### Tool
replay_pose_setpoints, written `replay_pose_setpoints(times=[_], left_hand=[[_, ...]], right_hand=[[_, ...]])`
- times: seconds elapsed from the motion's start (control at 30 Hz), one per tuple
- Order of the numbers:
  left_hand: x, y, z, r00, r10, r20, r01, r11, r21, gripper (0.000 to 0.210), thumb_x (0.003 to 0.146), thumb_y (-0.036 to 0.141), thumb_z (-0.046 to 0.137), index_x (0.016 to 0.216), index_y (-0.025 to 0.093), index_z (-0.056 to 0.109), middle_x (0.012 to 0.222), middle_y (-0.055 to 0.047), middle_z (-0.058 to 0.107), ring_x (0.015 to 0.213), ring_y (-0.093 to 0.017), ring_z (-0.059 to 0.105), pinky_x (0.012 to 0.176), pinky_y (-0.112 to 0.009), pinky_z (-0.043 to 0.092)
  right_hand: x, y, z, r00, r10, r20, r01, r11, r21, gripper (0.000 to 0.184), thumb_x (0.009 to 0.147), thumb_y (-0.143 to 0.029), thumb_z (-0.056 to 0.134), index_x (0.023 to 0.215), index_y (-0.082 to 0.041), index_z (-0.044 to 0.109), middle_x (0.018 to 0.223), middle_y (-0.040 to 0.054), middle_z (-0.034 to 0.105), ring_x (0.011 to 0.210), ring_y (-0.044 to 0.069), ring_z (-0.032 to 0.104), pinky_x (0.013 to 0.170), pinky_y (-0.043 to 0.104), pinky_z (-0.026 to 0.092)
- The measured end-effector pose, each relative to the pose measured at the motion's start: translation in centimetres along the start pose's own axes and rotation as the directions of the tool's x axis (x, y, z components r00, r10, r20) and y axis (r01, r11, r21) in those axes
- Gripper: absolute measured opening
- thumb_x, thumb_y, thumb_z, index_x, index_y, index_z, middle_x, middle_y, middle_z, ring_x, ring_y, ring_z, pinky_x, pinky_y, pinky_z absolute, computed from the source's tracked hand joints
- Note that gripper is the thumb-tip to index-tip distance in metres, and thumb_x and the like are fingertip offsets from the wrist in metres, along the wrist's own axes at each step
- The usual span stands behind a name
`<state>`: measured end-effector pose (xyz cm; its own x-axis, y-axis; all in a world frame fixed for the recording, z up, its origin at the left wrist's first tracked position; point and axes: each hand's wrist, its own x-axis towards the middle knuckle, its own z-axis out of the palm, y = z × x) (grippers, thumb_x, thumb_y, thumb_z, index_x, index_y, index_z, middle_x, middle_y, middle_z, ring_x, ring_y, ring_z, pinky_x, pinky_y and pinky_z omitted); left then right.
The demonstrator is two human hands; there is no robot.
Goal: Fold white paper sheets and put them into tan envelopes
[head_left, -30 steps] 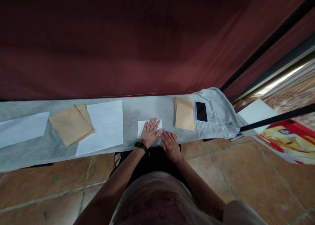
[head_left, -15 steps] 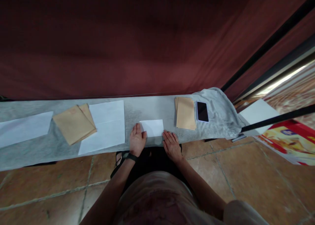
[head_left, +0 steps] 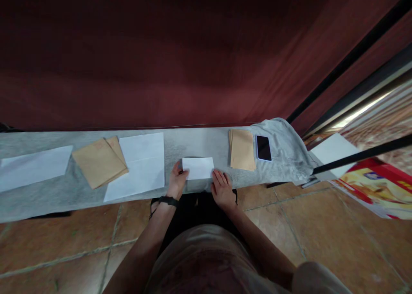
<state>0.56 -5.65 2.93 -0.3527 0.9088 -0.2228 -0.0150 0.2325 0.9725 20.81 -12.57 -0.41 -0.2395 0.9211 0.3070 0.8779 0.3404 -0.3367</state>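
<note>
A small folded sheet of white paper point(head_left: 198, 168) lies in front of me, its long side running left to right. My left hand point(head_left: 176, 181), with a dark band at the wrist, pinches the sheet's left edge, thumb on top and fingers at the side. My right hand point(head_left: 222, 189) rests with fingers stretched out, their tips touching the lower right corner. To the right is a stack of brown envelopes point(head_left: 242, 150). On the left, two brown envelopes point(head_left: 99, 162) partly cover large white sheets point(head_left: 144, 165).
A phone point(head_left: 264, 148) lies beyond the right-hand stack on the grey cloth point(head_left: 206, 141). Another white sheet point(head_left: 35, 167) is at the far left. A dark red curtain point(head_left: 193, 71) hangs behind. At right are black poles point(head_left: 363, 154) and a red-yellow box point(head_left: 380, 186).
My left hand has turned from lying flat beside the folded sheet to pinching its left edge. The right hand stays at the right corner. The view has shifted slightly.
</note>
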Motion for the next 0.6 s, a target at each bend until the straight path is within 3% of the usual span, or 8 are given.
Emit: replay_pose_setpoints(times=[0.13, 0.27, 0.33, 0.4, 0.5, 0.6], left_hand=[[-2.2, 2.6, 0.8, 0.992, 0.000, 0.124, 0.016, 0.992, -0.126, 0.064, 0.068, 0.021, 0.076, 0.130, 0.019, 0.062, 0.087, 0.000, 0.072, 0.075, -0.016, 0.066, 0.073, -0.030, 0.053], [-3.6, 5.1, 1.2, 0.980, 0.041, 0.197, 0.005, 0.974, -0.228, 0.059, 0.076, 0.036, 0.076, 0.131, 0.022, 0.062, 0.097, -0.003, 0.072, 0.088, -0.017, 0.068, 0.076, -0.028, 0.054], [-3.9, 5.4, 1.1, 0.982, 0.022, 0.187, 0.033, 0.959, -0.282, 0.054, 0.083, 0.048, 0.071, 0.131, 0.024, 0.062, 0.118, -0.007, 0.070, 0.106, -0.020, 0.066, 0.081, -0.029, 0.055], [-3.9, 4.9, 0.9, 0.987, -0.057, 0.150, 0.096, 0.958, -0.270, 0.056, 0.084, 0.052, 0.071, 0.131, 0.025, 0.061, 0.129, -0.010, 0.066, 0.116, -0.021, 0.064, 0.083, -0.029, 0.055], [-3.8, 3.2, 0.7, 0.963, -0.173, 0.205, 0.214, 0.957, -0.198, 0.067, 0.076, 0.046, 0.080, 0.134, 0.023, 0.055, 0.116, -0.009, 0.070, 0.102, -0.019, 0.069, 0.079, -0.030, 0.057], [-3.5, 1.5, 0.8, 0.943, -0.172, 0.284, 0.231, 0.955, -0.186, 0.070, 0.075, 0.038, 0.079, 0.137, 0.022, 0.053, 0.100, -0.004, 0.072, 0.084, -0.016, 0.070, 0.073, -0.029, 0.058]], right_hand=[[2.2, -1.8, -0.9, 0.999, 0.012, 0.033, -0.014, 0.997, 0.075, 0.062, 0.095, -0.022, 0.054, 0.154, -0.013, 0.040, 0.159, 0.0130, 0.044, 0.142, 0.027, 0.046, 0.119, 0.045, 0.036], [4.9, -3.3, -1.7, 0.991, 0.134, 0.023, -0.135, 0.952, 0.276, 0.051, 0.096, -0.018, 0.049, 0.147, -0.017, 0.051, 0.151, 0.0113, 0.054, 0.133, 0.024, 0.055, 0.114, 0.040, 0.042], [6.2, -3.8, -1.7, 0.965, 0.263, -0.009, -0.228, 0.850, 0.475, 0.042, 0.101, -0.024, 0.044, 0.140, -0.020, 0.058, 0.142, 0.0093, 0.063, 0.127, 0.022, 0.061, 0.110, 0.036, 0.046], [7.3, -4.4, -1.5, 0.918, 0.398, 0.007, -0.293, 0.663, 0.689, 0.040, 0.104, -0.038, 0.040, 0.130, -0.020, 0.064, 0.124, 0.0085, 0.073, 0.112, 0.022, 0.069, 0.099, 0.035, 0.054], [8.2, -5.3, -0.6, 0.876, 0.468, 0.118, -0.324, 0.389, 0.862, 0.054, 0.102, -0.057, 0.037, 0.115, -0.016, 0.069, 0.100, 0.0095, 0.077, 0.090, 0.022, 0.073, 0.079, 0.033, 0.060], [8.4, -5.6, 0.6, 0.871, 0.464, 0.162, -0.335, 0.322, 0.885, 0.058, 0.100, -0.063, 0.038, 0.107, -0.014, 0.069, 0.094, 0.0114, 0.076, 0.082, 0.022, 0.072, 0.070, 0.032, 0.060]])
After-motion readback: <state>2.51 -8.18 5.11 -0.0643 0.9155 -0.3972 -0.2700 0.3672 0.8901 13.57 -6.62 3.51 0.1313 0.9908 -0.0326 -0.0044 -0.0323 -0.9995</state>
